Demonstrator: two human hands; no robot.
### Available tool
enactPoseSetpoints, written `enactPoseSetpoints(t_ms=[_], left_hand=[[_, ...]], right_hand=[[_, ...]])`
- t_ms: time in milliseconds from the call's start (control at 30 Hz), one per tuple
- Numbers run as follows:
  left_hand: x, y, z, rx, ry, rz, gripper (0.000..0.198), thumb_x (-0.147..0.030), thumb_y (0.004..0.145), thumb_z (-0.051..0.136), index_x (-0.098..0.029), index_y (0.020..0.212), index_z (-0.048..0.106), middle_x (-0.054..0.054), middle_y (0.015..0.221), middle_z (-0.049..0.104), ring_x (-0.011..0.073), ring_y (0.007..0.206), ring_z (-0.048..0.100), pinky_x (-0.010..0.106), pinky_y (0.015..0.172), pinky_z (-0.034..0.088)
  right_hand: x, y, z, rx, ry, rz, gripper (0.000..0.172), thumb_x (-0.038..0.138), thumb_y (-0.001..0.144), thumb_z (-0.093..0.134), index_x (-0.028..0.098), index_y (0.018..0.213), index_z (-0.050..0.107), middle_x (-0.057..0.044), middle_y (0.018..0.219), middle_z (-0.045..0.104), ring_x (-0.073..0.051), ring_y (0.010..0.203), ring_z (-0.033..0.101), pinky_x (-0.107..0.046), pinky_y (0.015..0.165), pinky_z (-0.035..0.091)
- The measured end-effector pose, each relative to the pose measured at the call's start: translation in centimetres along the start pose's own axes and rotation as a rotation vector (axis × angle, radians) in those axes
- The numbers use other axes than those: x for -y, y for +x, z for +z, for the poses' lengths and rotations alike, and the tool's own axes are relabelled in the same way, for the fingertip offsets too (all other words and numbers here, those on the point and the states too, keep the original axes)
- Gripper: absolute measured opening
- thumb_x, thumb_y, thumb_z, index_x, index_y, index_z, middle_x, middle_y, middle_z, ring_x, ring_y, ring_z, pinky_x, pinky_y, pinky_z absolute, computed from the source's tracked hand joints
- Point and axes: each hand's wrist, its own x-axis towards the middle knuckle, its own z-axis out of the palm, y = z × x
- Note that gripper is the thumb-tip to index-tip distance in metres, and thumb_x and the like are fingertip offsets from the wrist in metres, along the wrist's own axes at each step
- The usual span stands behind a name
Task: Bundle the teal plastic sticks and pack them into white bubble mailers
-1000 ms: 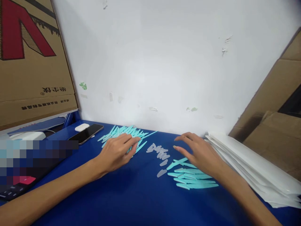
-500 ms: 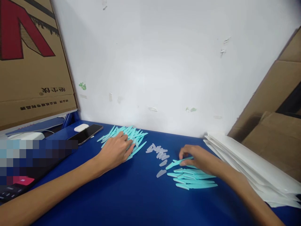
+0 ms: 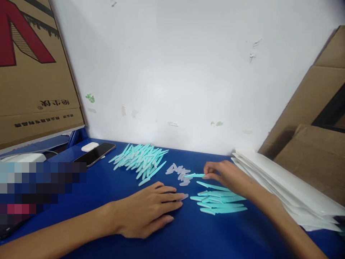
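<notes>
My right hand [image 3: 219, 173] pinches a turquoise eyebrow razor [image 3: 195, 175] between thumb and fingers, its tip over a cluster of small clear blade caps [image 3: 182, 171]. More turquoise razors [image 3: 218, 198] lie in a row below that hand, most pointing left to right. Flat on the table, my left hand [image 3: 153, 208] has its fingers stretched out, the fingertips touching a single clear cap [image 3: 185, 196] and partly covering it. Behind the left hand is a heap of turquoise razors [image 3: 142, 158], with one razor lying at its near edge.
White envelopes [image 3: 280, 190] are stacked at the right of the blue table [image 3: 107, 248]. A phone [image 3: 98, 153] and a white earbud case [image 3: 90, 146] lie at the back left. Cardboard boxes [image 3: 35, 86] stand at both sides; a white wall [image 3: 175, 72] closes the back.
My left hand has left the heap and come nearer, down to the single clear cap. My right hand has lifted a razor slightly up and left from the row.
</notes>
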Motion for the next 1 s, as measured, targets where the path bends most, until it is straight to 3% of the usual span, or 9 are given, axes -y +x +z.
enactPoseSetpoints(t_ms=[167,333,467,667,833,1000], left_hand=[[2.3,-0.2,1.4,-0.131,0.022,0.008,0.026,-0.016,0.1,0.048,-0.02,0.119,0.065,0.007,0.121,0.071,0.02,0.108,0.065,0.034,0.096,0.049],[3.4,-0.8,2.1,-0.151,0.088,-0.097,0.036,-0.008,0.098,0.042,-0.017,0.129,0.058,0.01,0.107,0.069,0.0192,0.092,0.066,0.029,0.077,0.054],[3.3,-1.0,2.3,-0.18,0.047,-0.172,0.039,-0.008,0.097,0.041,-0.02,0.132,0.054,0.011,0.116,0.062,0.0193,0.099,0.063,0.029,0.081,0.054],[3.2,-0.5,2.3,-0.367,-0.108,-0.363,0.027,-0.021,0.104,0.039,-0.023,0.123,0.059,0.007,0.115,0.063,0.0175,0.102,0.06,0.031,0.087,0.052],[3.4,-0.3,2.4,-0.436,-0.207,-0.374,0.027,-0.026,0.104,0.042,-0.023,0.122,0.062,0.006,0.109,0.068,0.0178,0.1,0.062,0.032,0.088,0.052],[3.2,-0.3,2.4,-0.432,-0.234,-0.33,0.028,-0.024,0.103,0.044,-0.024,0.123,0.064,0.006,0.106,0.069,0.0175,0.096,0.063,0.031,0.085,0.052]], right_hand=[[1.1,0.0,0.3,-0.088,-0.043,-0.069,0.027,0.044,0.098,0.049,0.026,0.095,0.069,-0.003,0.082,0.072,-0.019,0.066,0.065,-0.027,0.06,0.043],[2.6,0.0,0.3,-0.137,-0.046,-0.123,0.027,0.04,0.101,0.046,0.026,0.106,0.069,-0.004,0.091,0.072,-0.018,0.069,0.065,-0.028,0.063,0.045],[3.5,-0.1,0.3,-0.126,-0.051,-0.113,0.024,0.041,0.1,0.049,0.028,0.106,0.068,-0.001,0.092,0.071,-0.015,0.064,0.062,-0.027,0.059,0.043],[4.6,-0.3,0.5,-0.142,-0.049,-0.146,0.023,0.043,0.1,0.051,0.03,0.106,0.07,0.0,0.095,0.072,-0.015,0.073,0.065,-0.025,0.059,0.042],[5.5,-0.4,0.7,-0.15,-0.004,-0.152,0.029,0.046,0.1,0.049,0.029,0.106,0.071,-0.002,0.096,0.073,-0.016,0.07,0.065,-0.025,0.058,0.044],[6.3,-0.5,0.9,-0.155,0.047,-0.187,0.032,0.046,0.101,0.046,0.027,0.107,0.071,-0.004,0.096,0.073,-0.015,0.068,0.065,-0.026,0.062,0.046]])
